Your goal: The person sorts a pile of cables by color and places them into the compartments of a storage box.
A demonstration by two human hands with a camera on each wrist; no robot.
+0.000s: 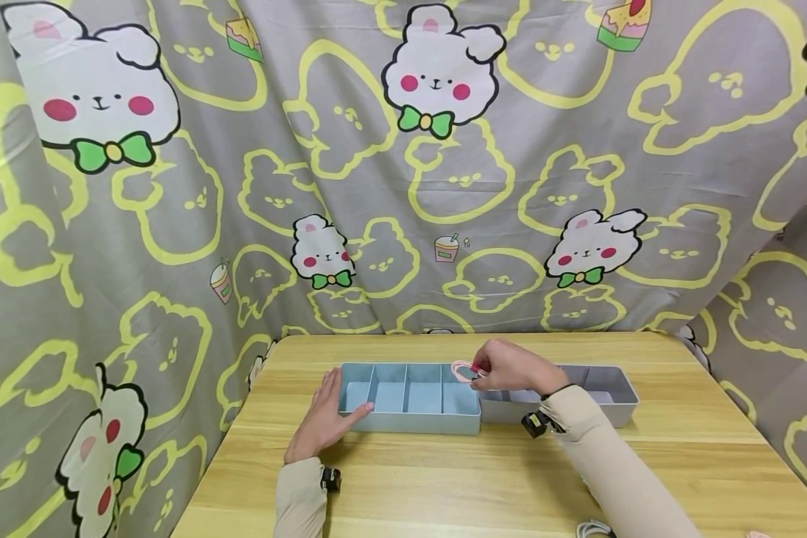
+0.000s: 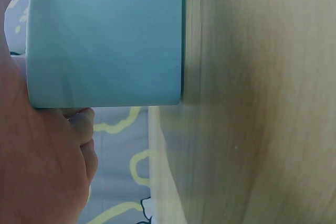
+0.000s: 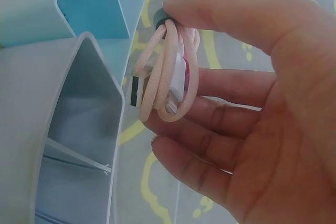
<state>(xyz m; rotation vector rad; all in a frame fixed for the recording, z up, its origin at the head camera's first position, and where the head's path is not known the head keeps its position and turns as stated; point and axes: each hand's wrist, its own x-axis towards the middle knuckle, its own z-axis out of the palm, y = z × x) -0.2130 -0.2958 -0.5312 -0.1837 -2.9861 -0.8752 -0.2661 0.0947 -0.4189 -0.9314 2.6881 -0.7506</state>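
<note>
A light blue divided organizer box (image 1: 410,424) sits on the table, several compartments along its length. My left hand (image 1: 326,418) rests against its left end, fingers stretched along the end wall and thumb over the front rim. In the left wrist view, the box's blue front wall (image 2: 105,40) stands beside that hand. Above the box's right end, my right hand (image 1: 514,368) pinches a coiled pale pink charging cable (image 3: 165,72) between thumb and fingers. A dark tie wraps the coil's top, and its white connector and metal plug hang down.
A grey divided box (image 1: 622,413) stands end to end with the blue one, partly covered by my right arm. At the near edge of view lies a grey-white coiled cable (image 1: 593,529). Patterned curtains (image 1: 403,187) hang behind the wooden table (image 1: 410,486) and at its sides.
</note>
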